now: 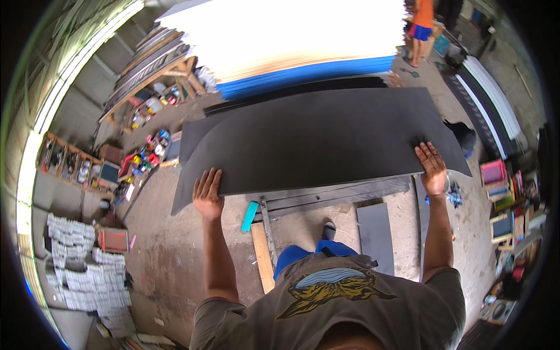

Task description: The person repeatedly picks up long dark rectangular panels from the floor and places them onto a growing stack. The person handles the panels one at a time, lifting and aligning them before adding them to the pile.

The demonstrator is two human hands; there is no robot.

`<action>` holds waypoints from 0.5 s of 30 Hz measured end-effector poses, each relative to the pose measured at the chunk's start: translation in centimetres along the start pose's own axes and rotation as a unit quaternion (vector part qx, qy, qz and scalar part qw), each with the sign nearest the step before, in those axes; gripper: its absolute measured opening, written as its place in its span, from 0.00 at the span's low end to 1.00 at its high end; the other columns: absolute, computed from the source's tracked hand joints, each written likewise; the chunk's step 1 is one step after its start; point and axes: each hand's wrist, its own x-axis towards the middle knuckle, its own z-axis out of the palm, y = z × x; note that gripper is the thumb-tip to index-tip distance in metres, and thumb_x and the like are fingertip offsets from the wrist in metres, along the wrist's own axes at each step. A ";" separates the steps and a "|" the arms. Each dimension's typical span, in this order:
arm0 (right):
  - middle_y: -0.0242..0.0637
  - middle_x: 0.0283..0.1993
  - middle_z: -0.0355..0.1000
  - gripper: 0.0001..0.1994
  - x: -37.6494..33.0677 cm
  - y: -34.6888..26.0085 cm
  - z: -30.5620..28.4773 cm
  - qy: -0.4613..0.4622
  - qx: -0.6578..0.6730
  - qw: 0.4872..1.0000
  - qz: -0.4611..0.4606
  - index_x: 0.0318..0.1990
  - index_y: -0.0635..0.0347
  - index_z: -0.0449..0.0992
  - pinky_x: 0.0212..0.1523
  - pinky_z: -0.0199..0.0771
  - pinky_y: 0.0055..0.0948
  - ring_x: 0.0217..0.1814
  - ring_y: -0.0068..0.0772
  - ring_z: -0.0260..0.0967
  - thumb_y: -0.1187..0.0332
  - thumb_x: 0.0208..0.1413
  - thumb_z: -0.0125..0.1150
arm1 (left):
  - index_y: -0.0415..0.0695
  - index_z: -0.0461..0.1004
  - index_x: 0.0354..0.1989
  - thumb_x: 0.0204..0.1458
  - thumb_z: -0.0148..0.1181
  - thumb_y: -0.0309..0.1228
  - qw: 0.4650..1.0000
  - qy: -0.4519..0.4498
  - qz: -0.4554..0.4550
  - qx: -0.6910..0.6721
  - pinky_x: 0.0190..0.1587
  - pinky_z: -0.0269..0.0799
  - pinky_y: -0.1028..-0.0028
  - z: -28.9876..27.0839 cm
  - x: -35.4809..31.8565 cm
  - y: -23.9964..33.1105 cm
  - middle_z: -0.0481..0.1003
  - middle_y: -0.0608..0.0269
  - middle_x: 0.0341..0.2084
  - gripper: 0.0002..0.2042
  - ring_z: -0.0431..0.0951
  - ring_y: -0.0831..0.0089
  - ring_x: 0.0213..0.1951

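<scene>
A large, thin dark grey sheet (315, 140) spans the middle of the head view, its near edge toward me and its corners drooping at both sides. My left hand (209, 191) grips the near edge at the left, fingers on the top face. At the right, my right hand (431, 168) holds the same edge with its fingers stretched over the top. Both thumbs are hidden, apparently under the sheet. Beyond it rises a tall stack of sheets (303, 73), white above and blue lower down, with black ones at the bottom.
Below the held sheet, a wooden frame (338, 197) and a grey board (376, 233) lie near my feet. A teal block (249, 216) is beside a plank (262, 256). White bundles (93, 280) are piled at left. A person in orange (422, 23) stands at the far right.
</scene>
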 end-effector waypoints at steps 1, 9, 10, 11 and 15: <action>0.41 0.61 0.78 0.31 1.2 0.7 1.4 -0.002 0.004 1.000 -0.005 0.58 0.54 0.81 0.68 0.71 0.49 0.68 0.49 0.71 0.83 0.42 0.55 | 0.53 0.81 0.57 0.42 0.58 0.21 1.000 -0.002 0.009 -0.003 0.63 0.72 0.53 0.4 1.0 -0.5 0.81 0.63 0.55 0.28 0.80 0.57 0.58; 0.39 0.64 0.76 0.36 9.3 3.0 10.0 -0.029 0.007 0.999 -0.046 0.62 0.52 0.79 0.69 0.70 0.47 0.70 0.48 0.70 0.85 0.40 0.54 | 0.50 0.80 0.56 0.46 0.58 0.21 0.996 0.016 0.088 0.023 0.61 0.75 0.57 6.5 8.4 -6.1 0.81 0.59 0.54 0.25 0.81 0.58 0.57; 0.39 0.64 0.76 0.36 10.6 3.1 10.8 -0.030 0.011 0.998 -0.045 0.62 0.52 0.78 0.69 0.70 0.48 0.70 0.48 0.70 0.85 0.40 0.54 | 0.51 0.80 0.57 0.47 0.58 0.22 0.995 0.033 0.095 0.023 0.62 0.74 0.57 7.5 9.4 -6.8 0.81 0.60 0.54 0.25 0.80 0.59 0.57; 0.39 0.65 0.75 0.37 11.6 3.2 11.5 -0.031 0.014 0.999 -0.042 0.63 0.51 0.78 0.68 0.71 0.48 0.70 0.48 0.70 0.85 0.40 0.54 | 0.51 0.80 0.57 0.47 0.58 0.22 0.995 0.032 0.095 0.024 0.62 0.74 0.57 8.4 9.9 -7.3 0.81 0.61 0.55 0.25 0.80 0.59 0.58; 0.38 0.65 0.75 0.37 14.2 5.4 14.8 -0.031 -0.029 0.998 -0.054 0.63 0.50 0.77 0.67 0.72 0.47 0.68 0.47 0.71 0.85 0.39 0.54 | 0.51 0.80 0.57 0.47 0.56 0.20 0.995 0.043 0.094 0.008 0.64 0.72 0.57 14.1 13.1 -8.4 0.80 0.63 0.56 0.26 0.79 0.61 0.59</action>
